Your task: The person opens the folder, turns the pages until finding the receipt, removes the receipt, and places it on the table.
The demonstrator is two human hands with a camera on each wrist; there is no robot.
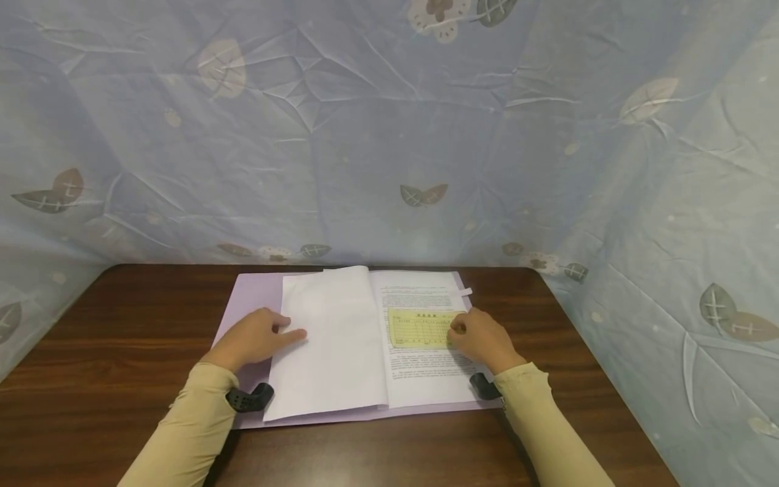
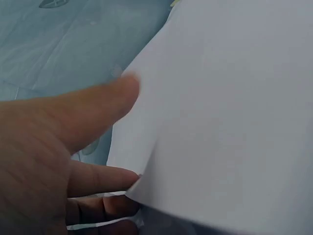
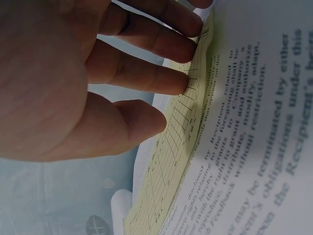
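Observation:
A lilac folder (image 1: 255,289) lies spread out, with a blank white sheet (image 1: 331,345) on its left side and a printed page (image 1: 429,385) on its right. On the printed page rests a yellow slip (image 1: 418,329) with a ruled form. My left hand (image 1: 252,336) is at the blank sheet's left edge. In the left wrist view its thumb (image 2: 110,105) stands out over the sheet, and the other fingers touch the edge. The fingertips of my right hand (image 1: 483,338) touch the slip's right part; the right wrist view shows the thumb (image 3: 139,120) apart from those fingers.
The folder lies on a dark brown wooden table (image 1: 146,325). A pale tab (image 1: 466,292) juts from its right side. A leaf-patterned cloth (image 1: 365,135) hangs behind the table and along the right. Both wrists carry dark bands (image 1: 249,398).

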